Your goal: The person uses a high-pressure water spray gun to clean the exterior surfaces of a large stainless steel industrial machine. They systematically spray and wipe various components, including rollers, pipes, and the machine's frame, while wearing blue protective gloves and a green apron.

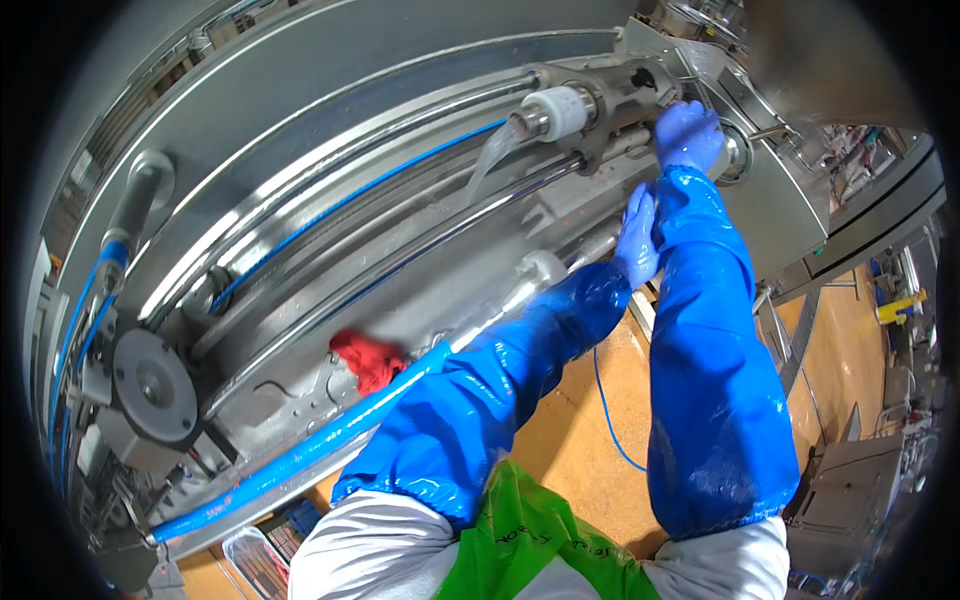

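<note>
My right hand (686,136), in a wet purple-blue glove, has its fingers curled at the right end of a stainless steel cylinder assembly (634,94). What lies inside its fingers is hidden. My left hand (637,238), gloved alike, lies lower and nearer, against the machine's front edge with its fingers stretched out. No held object shows in it. Water (491,157) pours from a metal pipe end (530,120) with a white plastic collar (559,112), left of my right hand. It falls into the machine's steel trough (420,262). Blue waterproof sleeves cover both forearms.
Polished guide rods (405,214) and a blue air hose (360,176) run along the trough. A red cloth (367,361) lies near its front edge, beside a blue-covered tube (300,450). A round white flange (155,384) stands at left. Another blue hose (611,420) crosses the orange floor (577,450).
</note>
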The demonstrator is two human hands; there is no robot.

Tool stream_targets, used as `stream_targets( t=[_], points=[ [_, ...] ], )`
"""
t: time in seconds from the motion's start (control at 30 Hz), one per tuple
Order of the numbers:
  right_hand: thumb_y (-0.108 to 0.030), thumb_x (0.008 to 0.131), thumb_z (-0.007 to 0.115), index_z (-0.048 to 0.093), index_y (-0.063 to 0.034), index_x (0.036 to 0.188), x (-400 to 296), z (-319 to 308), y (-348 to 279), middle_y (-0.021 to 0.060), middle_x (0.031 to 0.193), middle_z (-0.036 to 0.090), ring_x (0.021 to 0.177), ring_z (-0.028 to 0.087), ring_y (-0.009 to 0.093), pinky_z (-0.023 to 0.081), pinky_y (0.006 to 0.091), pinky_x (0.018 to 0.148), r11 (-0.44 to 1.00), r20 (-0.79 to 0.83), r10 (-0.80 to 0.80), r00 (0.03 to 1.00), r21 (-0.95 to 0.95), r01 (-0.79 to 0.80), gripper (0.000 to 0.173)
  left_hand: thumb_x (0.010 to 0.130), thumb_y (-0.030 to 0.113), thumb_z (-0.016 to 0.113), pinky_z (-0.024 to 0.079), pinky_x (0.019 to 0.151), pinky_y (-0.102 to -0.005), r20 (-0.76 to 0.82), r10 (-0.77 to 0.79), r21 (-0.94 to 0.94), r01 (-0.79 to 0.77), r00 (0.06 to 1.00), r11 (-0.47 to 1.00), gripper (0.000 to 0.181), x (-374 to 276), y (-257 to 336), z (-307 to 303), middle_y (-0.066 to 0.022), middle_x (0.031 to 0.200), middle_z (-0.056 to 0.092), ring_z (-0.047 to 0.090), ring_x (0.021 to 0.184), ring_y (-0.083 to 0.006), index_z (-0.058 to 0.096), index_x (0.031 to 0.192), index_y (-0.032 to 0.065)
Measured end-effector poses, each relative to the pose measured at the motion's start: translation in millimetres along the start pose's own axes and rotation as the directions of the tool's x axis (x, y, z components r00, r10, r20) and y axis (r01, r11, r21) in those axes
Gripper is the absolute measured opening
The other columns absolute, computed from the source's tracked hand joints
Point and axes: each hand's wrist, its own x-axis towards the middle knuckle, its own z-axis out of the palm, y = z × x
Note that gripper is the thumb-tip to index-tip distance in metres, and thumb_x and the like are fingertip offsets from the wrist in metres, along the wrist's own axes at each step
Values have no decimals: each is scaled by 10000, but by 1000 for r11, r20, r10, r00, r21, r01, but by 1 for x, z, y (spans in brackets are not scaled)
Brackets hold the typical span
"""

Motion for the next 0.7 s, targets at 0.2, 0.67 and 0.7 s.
stream_targets(
  t=[0.2, 0.67, 0.7],
  points=[
    [-189, 876, 436, 656, -86, 889, 3, 6, 5, 102, 939, 623, 918, 567, 315, 447, 456, 760, 995, -59, 40, 997, 93, -34, 243, 855, 156, 599, 386, 970, -380, 309, -178, -107, 221, 934, 970, 468, 35, -17, 26, -187, 1219, 489, 477, 1124, -292, 430, 1261, -3],
    [-251, 801, 660, 449, 9, 1191, -153, -55, 21, 271, 1054, 591, 969, 602, 387, 469, 472, 859, 653, 640, 35, 767, 566, -503, 515, 884, 155, 573, 524, 751, -359, 539, -140, -163, 266, 831, 950, 308, -154, 24, -58, -106, 1046, 624, 603, 895, -181, 538, 1169, 45],
    [-249, 804, 624, 534, 22, 1062, -181, -22, 39, 251, 886, 638, 867, 637, 369, 488, 473, 806, 779, 574, 147, 805, 434, -452, 385, 889, 171, 559, 524, 701, -358, 582, -73, -190, 223, 810, 956, 282, -180, 11, -44, -113, 995, 630, 610, 837, -191, 549, 1139, 41]
  ],
)
